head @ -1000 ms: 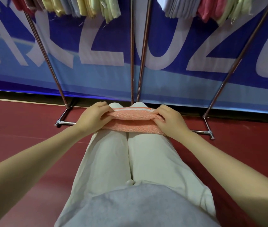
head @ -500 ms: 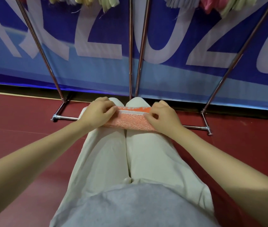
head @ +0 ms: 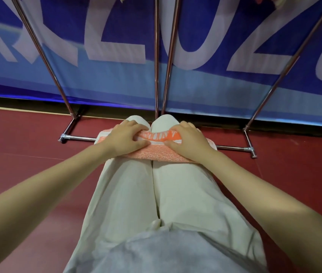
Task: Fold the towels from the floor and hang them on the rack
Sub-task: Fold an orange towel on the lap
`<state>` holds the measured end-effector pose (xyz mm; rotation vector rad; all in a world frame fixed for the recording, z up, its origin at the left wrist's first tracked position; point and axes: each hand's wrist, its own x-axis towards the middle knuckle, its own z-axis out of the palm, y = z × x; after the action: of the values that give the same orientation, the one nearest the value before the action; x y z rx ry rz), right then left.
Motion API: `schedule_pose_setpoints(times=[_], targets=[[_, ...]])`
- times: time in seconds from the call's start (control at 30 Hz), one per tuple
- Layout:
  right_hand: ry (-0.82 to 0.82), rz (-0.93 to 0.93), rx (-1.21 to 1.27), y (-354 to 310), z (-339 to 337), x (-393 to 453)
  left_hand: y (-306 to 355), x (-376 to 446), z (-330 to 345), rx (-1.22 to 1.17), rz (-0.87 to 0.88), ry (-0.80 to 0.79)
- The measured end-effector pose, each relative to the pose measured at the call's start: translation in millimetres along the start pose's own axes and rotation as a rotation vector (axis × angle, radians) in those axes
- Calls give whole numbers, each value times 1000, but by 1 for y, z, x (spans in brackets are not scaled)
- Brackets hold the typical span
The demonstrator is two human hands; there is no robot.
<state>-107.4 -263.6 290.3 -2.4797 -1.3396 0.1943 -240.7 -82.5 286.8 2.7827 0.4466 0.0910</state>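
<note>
Across the knees, the orange towel [head: 157, 152] lies folded (soft, light, likely floppy); left hand [head: 125, 139] and right hand [head: 188, 141] press it with curled fingers, and its ends look best to grasp.

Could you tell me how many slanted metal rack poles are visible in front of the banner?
4: one at the left, two close together at the centre, and one at the right. Others may lie outside the frame.
</note>
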Motion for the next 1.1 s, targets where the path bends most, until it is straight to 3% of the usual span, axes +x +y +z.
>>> schedule_pose_setpoints(times=[0.1, 0.2, 0.37, 0.67, 1.1], targets=[[-167, -35, -33, -6, -16, 10, -1, 17, -16, 62, -9, -178], [-219, -50, -6, -10, -27, 20, 2, 27, -25, -12, 37, -194], [-107, -65, 259, -10, -56, 27, 0, 29, -39, -411, 64, -69], [-40, 1, 443, -3, -121, 49, 35, 66, -81, -828, 55, 65], [246, 25, 488, 97, -244, 95, 160, 213, -159, -789, 313, 80]])
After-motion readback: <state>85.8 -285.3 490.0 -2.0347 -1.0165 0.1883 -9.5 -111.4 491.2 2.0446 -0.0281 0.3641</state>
